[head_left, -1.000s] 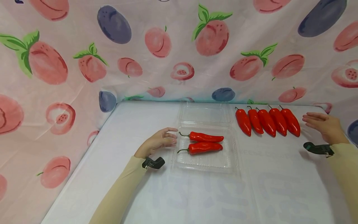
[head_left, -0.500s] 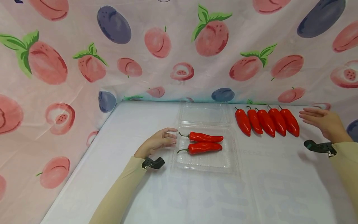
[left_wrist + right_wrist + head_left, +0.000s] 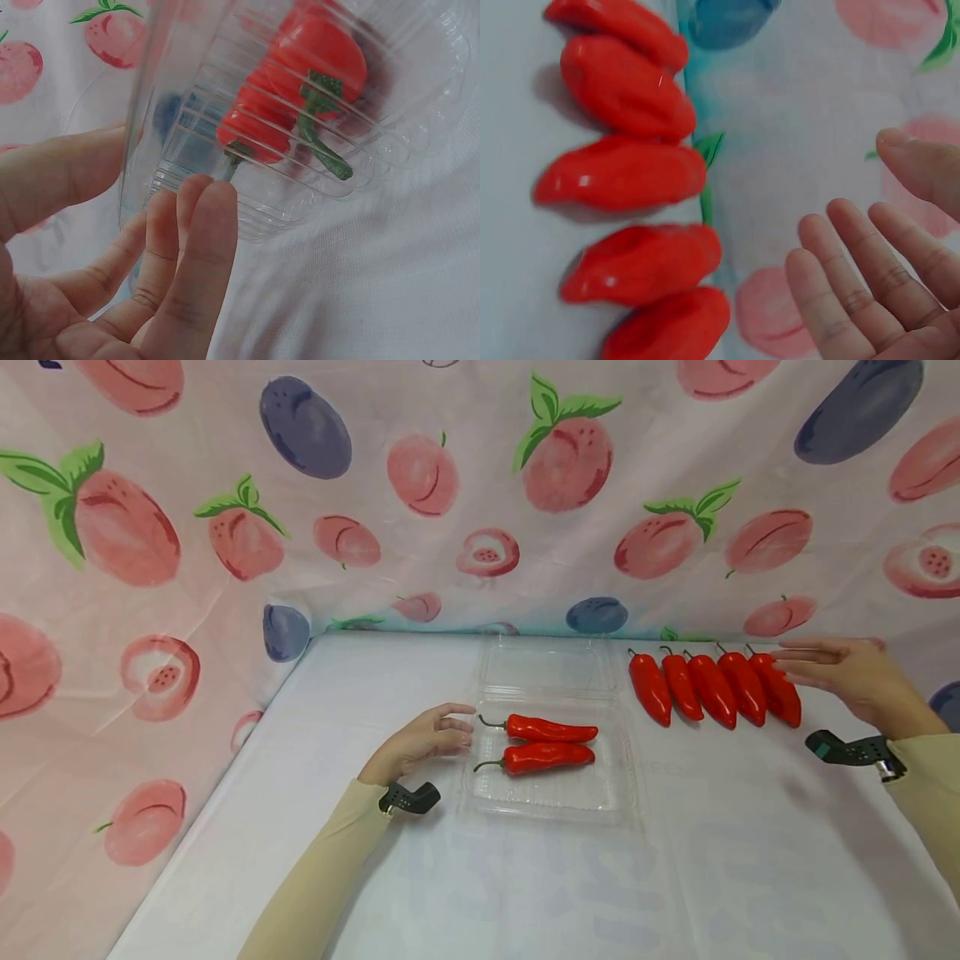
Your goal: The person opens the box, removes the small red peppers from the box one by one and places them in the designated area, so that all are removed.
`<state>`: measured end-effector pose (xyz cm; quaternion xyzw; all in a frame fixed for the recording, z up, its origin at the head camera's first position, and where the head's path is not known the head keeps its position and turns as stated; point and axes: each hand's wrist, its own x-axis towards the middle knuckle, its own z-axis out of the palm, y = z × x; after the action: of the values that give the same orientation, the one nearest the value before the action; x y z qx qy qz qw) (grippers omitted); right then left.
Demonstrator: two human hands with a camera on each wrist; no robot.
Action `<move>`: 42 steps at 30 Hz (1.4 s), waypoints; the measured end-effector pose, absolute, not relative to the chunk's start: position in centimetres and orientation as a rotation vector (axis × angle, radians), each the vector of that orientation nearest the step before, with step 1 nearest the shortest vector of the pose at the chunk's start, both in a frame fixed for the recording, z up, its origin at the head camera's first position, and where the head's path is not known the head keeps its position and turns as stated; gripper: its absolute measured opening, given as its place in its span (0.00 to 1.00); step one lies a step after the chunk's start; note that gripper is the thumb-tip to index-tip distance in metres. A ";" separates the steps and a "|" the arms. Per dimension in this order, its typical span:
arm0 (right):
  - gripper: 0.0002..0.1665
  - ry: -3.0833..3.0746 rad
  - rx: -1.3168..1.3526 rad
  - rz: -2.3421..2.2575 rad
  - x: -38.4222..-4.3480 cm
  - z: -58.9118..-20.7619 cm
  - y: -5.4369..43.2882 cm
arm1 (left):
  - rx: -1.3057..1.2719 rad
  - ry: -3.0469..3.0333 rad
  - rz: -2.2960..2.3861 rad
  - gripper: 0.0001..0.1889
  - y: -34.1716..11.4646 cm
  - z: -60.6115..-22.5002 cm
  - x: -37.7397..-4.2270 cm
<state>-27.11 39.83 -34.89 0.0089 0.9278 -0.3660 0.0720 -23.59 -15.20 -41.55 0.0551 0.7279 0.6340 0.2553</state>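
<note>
My left hand [image 3: 420, 743] is at the left side of a clear plastic clamshell box [image 3: 555, 793], its fingertips right at the ribbed wall [image 3: 277, 172] in the left wrist view. Two red peppers [image 3: 551, 757] with green stems lie side by side in the box, stems toward this hand. On the right, several more red peppers [image 3: 712, 689] form a row on the table, stems pointing to the back. My right hand [image 3: 855, 677] holds nothing; its extended fingertips overlap the rightmost pepper [image 3: 776, 693] in the head view. In the right wrist view its fingers [image 3: 889, 277] are spread beside the row.
The box's lid [image 3: 549, 665] lies folded back toward the rear. A white cloth covers the table [image 3: 525, 893]. A fruit-patterned curtain [image 3: 420, 552] rises along the back and left edges. Each wrist wears a black camera mount [image 3: 411, 797].
My right hand has moved left and slightly back, from beside the pepper row to over its right end. My left hand, the box and the peppers stay where they were.
</note>
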 end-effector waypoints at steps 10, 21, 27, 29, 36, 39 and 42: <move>0.20 2.569 -0.143 -1.382 -25.7 -33.6 36.6 | 0.140 1.993 1.692 0.30 -15.4 -41.9 -22.9; 0.20 2.543 -0.408 -1.364 -25.1 -32.2 32.8 | 0.159 1.945 1.747 0.30 -15.4 -41.9 -22.9; 0.26 2.626 -0.416 -1.179 -24.8 -31.0 30.1 | 0.157 1.947 1.745 0.30 -15.3 -41.7 -23.1; 0.30 2.645 -0.426 -1.113 -24.7 -30.6 29.2 | 0.156 1.955 1.740 0.30 -15.3 -41.6 -23.1; 0.31 2.635 -0.430 -1.023 -24.3 -29.5 26.4 | 0.170 1.973 1.724 0.30 -15.3 -41.6 -23.3; 0.31 2.622 -0.444 -0.999 -24.2 -29.2 25.3 | 0.170 1.969 1.729 0.30 -15.2 -41.6 -23.4; 0.30 2.582 -0.467 -1.023 -24.4 -29.3 24.3 | 0.164 1.972 1.729 0.30 -15.2 -41.6 -23.4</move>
<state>-24.35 24.31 -29.27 -0.1636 0.9047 -0.3585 0.1619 -23.44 -15.23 -41.58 0.0604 0.7257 0.6365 0.2541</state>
